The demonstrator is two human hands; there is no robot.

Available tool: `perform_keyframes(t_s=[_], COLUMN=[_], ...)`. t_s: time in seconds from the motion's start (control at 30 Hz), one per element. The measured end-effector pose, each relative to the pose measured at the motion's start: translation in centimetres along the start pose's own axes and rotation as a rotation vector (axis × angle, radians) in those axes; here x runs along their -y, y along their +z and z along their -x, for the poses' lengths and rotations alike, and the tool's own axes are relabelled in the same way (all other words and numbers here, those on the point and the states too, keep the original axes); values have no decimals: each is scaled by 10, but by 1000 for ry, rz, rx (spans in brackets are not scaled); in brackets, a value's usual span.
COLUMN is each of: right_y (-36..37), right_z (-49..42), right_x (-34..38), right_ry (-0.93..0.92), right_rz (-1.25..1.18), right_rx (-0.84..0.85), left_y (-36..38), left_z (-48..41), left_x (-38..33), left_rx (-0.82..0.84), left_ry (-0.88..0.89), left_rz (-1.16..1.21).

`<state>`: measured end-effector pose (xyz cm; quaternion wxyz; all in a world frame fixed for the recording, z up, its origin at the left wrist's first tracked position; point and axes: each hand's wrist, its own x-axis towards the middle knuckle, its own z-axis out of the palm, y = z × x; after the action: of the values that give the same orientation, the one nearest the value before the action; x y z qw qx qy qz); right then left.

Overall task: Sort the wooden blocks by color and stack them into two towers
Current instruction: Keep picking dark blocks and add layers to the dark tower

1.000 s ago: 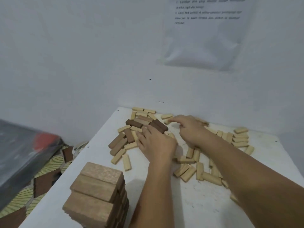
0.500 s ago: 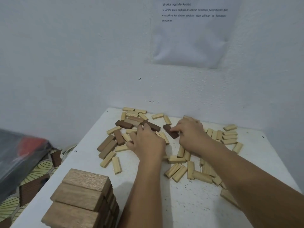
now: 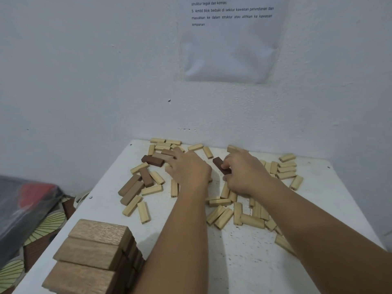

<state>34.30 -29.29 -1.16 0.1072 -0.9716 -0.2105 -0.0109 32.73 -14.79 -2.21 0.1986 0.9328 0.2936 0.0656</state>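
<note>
Several pale and brown wooden blocks lie scattered on the white table. A tower of brown blocks stands at the near left corner. My right hand pinches one end of a dark brown block at the table's middle back. My left hand lies just left of it, fingers stretched over brown blocks near the back. Another dark brown block lies left of that hand, and lighter brown blocks lie further left. Pale blocks are heaped under my right forearm.
The table stands against a white wall with a printed paper sheet above it. A dark bag with a red patch lies on the patterned floor to the left. Pale blocks crowd the back right.
My right hand has pulled a dark brown block out of the pile and now pinches it. My left hand has slid forward onto the blocks at the back.
</note>
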Motion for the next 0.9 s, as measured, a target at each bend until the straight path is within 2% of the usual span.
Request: perform_keyframes(t_s=[0.13, 0.27, 0.37, 0.47, 0.57, 0.77, 0.9], right_y=[2, 3, 4, 4, 3, 2, 5], right_z=[3, 4, 5, 5, 6, 8, 5], right_x=[0, 2, 1, 2, 2, -1, -4], right_ry=[71, 117, 135, 136, 148, 144, 164], right_rz=[-101, -154, -184, -180, -188, -235, -271], right_rx=[-29, -36, -59, -57, -48, -61, -65], left_y=[0, -1, -6, -11, -10, -3, 6], left_z=[2, 5, 14, 18, 20, 14, 13], left_x=[-4, 4, 16, 33, 40, 33, 26], left_rx=[18, 41, 30, -81, -53, -27, -120], left_ry=[67, 181, 179, 30, -60, -67, -39], left_rz=[47, 319, 483, 316, 189, 156, 213])
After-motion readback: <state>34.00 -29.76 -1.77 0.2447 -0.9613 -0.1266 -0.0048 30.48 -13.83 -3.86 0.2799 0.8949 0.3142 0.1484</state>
